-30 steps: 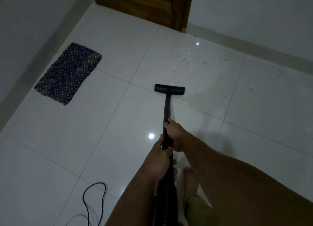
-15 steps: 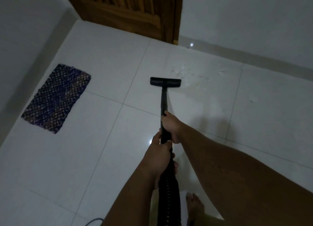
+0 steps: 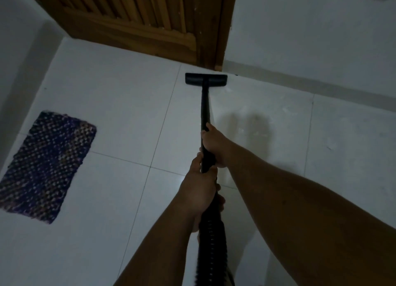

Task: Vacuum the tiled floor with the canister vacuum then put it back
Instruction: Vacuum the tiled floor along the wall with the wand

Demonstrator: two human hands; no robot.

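A black vacuum wand (image 3: 205, 105) runs away from me across the white tiled floor (image 3: 120, 114). Its flat floor head (image 3: 206, 79) rests on the tile just in front of the wooden door's right corner. My right hand (image 3: 215, 145) grips the wand higher up. My left hand (image 3: 200, 190) holds it lower, where the ribbed black hose (image 3: 212, 247) begins. The hose drops out of the bottom edge. The canister itself is out of view. Faint pale specks lie on the tile (image 3: 287, 112) to the right of the wand.
A slatted wooden door (image 3: 137, 21) stands at the far end, with white walls on both sides. A woven purple mat (image 3: 46, 165) lies on the floor at the left near the wall. A grey skirting strip (image 3: 310, 86) runs along the right wall.
The floor head has slid forward from the middle tile, over the patch of specks, up to the door's corner. My view has moved forward with it. The black cable on the floor is out of view.
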